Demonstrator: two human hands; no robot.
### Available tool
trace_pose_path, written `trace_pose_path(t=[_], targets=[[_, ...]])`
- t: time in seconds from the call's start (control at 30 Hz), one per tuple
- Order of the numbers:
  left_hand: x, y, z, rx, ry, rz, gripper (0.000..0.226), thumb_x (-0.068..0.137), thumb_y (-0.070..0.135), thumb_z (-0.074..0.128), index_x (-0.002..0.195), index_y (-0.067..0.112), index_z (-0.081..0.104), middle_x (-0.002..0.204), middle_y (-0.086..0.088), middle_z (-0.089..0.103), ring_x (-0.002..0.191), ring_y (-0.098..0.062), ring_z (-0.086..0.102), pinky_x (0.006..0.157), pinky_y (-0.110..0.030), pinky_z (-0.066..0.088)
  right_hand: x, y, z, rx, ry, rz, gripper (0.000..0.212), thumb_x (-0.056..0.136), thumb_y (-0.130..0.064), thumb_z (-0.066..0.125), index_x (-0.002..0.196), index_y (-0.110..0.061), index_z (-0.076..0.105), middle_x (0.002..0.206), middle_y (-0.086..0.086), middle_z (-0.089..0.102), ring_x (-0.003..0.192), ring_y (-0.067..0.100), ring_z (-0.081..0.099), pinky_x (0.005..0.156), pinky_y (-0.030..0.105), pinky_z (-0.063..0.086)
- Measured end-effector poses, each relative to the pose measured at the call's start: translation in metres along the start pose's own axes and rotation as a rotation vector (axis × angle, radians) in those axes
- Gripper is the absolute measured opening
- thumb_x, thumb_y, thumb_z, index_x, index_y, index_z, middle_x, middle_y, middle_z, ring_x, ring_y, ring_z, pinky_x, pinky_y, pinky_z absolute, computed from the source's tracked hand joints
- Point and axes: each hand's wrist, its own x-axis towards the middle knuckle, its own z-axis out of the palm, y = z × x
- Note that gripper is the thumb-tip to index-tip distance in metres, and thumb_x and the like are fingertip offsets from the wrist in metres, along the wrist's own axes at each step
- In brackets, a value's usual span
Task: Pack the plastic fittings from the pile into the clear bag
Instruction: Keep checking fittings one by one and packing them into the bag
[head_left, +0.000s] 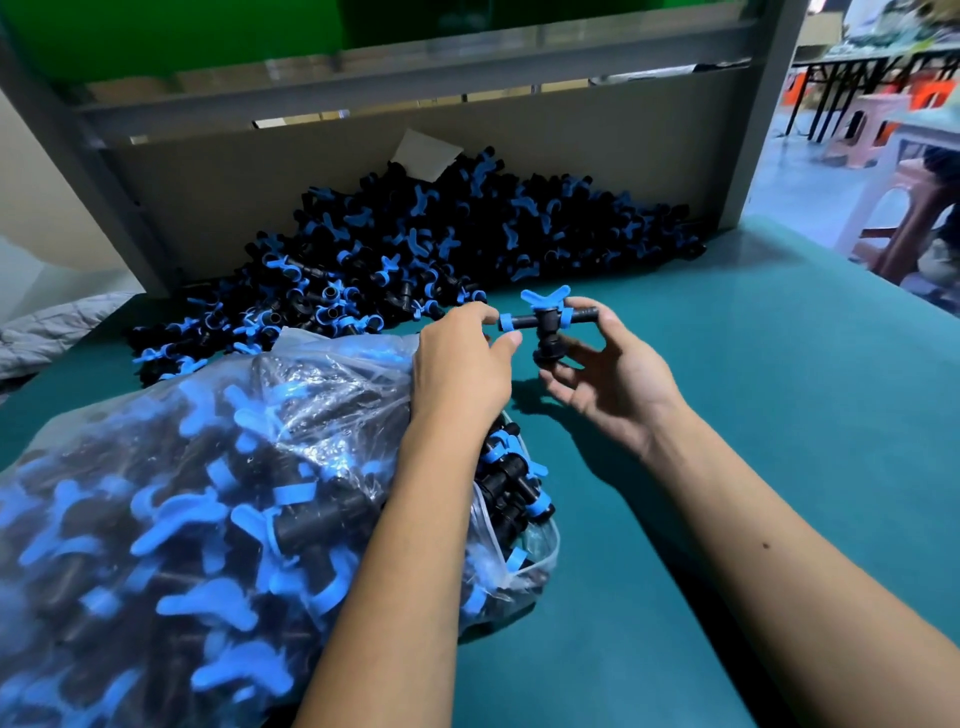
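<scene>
1. Head view: a teal surface (753, 364) carries a large pile of fittings (441, 239), black with blue winged handles, heaped along its far edge against a grey board (597, 140).
2. A clear bag (208, 467) lies on the surface toward the near left corner. It is bulging and packed with the same black and blue fittings, which show through the crinkled plastic.
3. The bag's mouth faces right, toward the middle of the surface, and several fittings sit right at the opening, under the left forearm.
4. One fitting (545, 325) is held up above the surface, between the bag and the pile, with its blue winged handle pointing up.
5. The left hand (462, 364) pinches the fitting's left, blue-ringed end between curled fingers and thumb.
6. The right hand (608, 374) is palm up with its fingers curled round the fitting's right end and lower stub.
7. Beyond the right edge of the surface, plastic stools (883, 130) stand on the floor.
</scene>
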Motion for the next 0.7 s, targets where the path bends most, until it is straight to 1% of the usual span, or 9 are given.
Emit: trace_pose_path(t=[0.03,0.1,0.17,0.23,0.33,0.43,0.5,0.6,0.7], targets=[[0.0002,0.0001,-0.0002,-0.047,0.015,-0.01,0.024,0.099,0.032,0.068,0.122,0.025,0.067,0.104,0.001,0.071,0.092,-0.024,0.07,0.089,-0.045,0.057,-0.0007,0.0,0.0012,0.009,-0.004,0.014,0.03,0.107,-0.037,0.041,0.108,-0.023,0.067,0.094,0.013,0.068,0.08,0.026,0.067,0.081,0.037,0.055],[0.0007,-0.0005,-0.001,-0.116,0.049,-0.039,0.01,0.096,0.027,0.072,0.104,0.024,0.068,0.094,0.001,0.073,0.082,-0.023,0.072,0.083,-0.044,0.06,-0.0024,-0.0001,0.0032,0.022,0.001,0.018,0.032,0.108,-0.036,0.039,0.111,-0.018,0.065,0.097,0.017,0.07,0.08,0.029,0.071,0.072,0.035,0.059],[0.0007,-0.0018,-0.0011,-0.146,0.078,-0.031,0.013,0.092,0.024,0.077,0.091,0.025,0.064,0.085,0.003,0.072,0.077,-0.022,0.072,0.078,-0.044,0.06,-0.0035,-0.0016,0.0037,0.022,-0.006,0.014,0.034,0.108,-0.037,0.039,0.115,-0.012,0.062,0.103,0.021,0.071,0.079,0.03,0.073,0.064,0.031,0.061],[0.001,-0.0024,-0.0001,-0.183,0.091,-0.018,0.02,0.09,0.024,0.079,0.085,0.024,0.06,0.083,0.003,0.071,0.076,-0.023,0.072,0.076,-0.046,0.06,-0.0048,-0.0032,0.0033,0.022,-0.042,0.016,0.036,0.108,-0.037,0.041,0.118,-0.009,0.06,0.111,0.025,0.07,0.079,0.031,0.074,0.062,0.029,0.061],[0.0015,-0.0017,0.0007,-0.263,0.098,-0.024,0.027,0.087,0.023,0.082,0.081,0.024,0.055,0.082,0.004,0.073,0.075,-0.022,0.073,0.077,-0.047,0.06,-0.0066,-0.0036,0.0038,-0.033,-0.102,-0.015,0.037,0.104,-0.039,0.048,0.121,-0.008,0.059,0.118,0.021,0.07,0.09,0.033,0.074,0.065,0.028,0.061],[0.0022,-0.0018,0.0001,-0.335,0.094,-0.033,0.03,0.081,0.02,0.087,0.08,0.023,0.057,0.083,0.006,0.075,0.08,-0.021,0.073,0.082,-0.048,0.06,-0.006,-0.0034,0.0039,-0.171,-0.102,-0.135,0.025,0.1,-0.032,0.058,0.113,-0.011,0.061,0.117,0.015,0.072,0.1,0.033,0.071,0.066,0.031,0.059],[0.001,-0.002,-0.0007,-0.362,0.086,-0.031,0.033,0.076,0.021,0.089,0.079,0.023,0.056,0.082,0.004,0.076,0.08,-0.023,0.073,0.083,-0.049,0.059,-0.0062,-0.003,0.0035,-0.198,-0.08,-0.158,0.02,0.098,-0.027,0.062,0.108,-0.01,0.062,0.112,0.012,0.073,0.095,0.028,0.072,0.064,0.031,0.059],[0.0001,-0.0019,-0.0007,-0.394,0.047,-0.019,0.037,0.074,0.02,0.091,0.078,0.022,0.055,0.078,-0.004,0.076,0.074,-0.03,0.072,0.081,-0.053,0.059,-0.0071,-0.0016,0.0026,-0.192,-0.062,-0.137,0.024,0.094,-0.028,0.066,0.109,-0.01,0.066,0.106,0.01,0.073,0.088,0.021,0.072,0.06,0.029,0.059],[0.0008,-0.0013,0.0002,-0.428,0.01,-0.01,0.033,0.075,0.009,0.089,0.08,0.019,0.058,0.078,-0.004,0.077,0.067,-0.022,0.07,0.081,-0.05,0.061,-0.0073,0.0033,0.002,-0.225,-0.046,-0.119,0.017,0.09,-0.031,0.069,0.099,-0.016,0.07,0.105,0.009,0.074,0.086,0.019,0.072,0.056,0.027,0.058]])
